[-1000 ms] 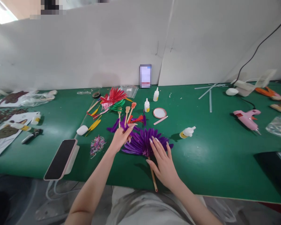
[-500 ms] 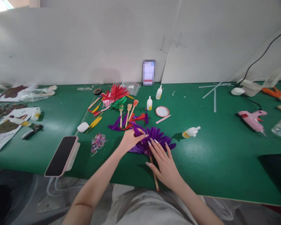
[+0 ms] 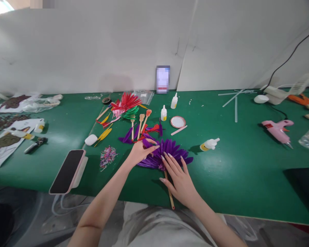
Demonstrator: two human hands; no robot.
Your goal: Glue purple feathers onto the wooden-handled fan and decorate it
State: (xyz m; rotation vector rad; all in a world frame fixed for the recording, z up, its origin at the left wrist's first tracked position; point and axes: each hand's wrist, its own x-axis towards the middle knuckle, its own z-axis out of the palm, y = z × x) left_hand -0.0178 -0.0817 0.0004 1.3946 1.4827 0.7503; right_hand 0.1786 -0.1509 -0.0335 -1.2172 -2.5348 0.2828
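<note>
A purple feather fan [image 3: 179, 149] lies on the green table, its wooden stick handle [image 3: 171, 197] pointing toward me. My right hand [image 3: 179, 176] rests flat over the base of the feathers, fingers spread. At the fan's left side my left hand [image 3: 141, 152] has its fingers curled round purple feathers; its fingertips are partly hidden. Just beyond are loose purple feathers [image 3: 126, 139] and several small wooden sticks [image 3: 139, 127] with rounded heads. A glue bottle [image 3: 209, 145] lies tilted to the right of the fan.
Red and green feathers [image 3: 130, 103] lie behind. Two glue bottles, one nearer [image 3: 163, 114], stand by a round white dish [image 3: 178, 122]. A pink glue gun [image 3: 278, 130] lies right. At left are a phone [image 3: 68, 171], a confetti pile [image 3: 108, 157] and a white case [image 3: 91, 139].
My left hand has shifted slightly left and away from the fan's middle, and the left feathers spread a little wider. My right hand stays nearly in place.
</note>
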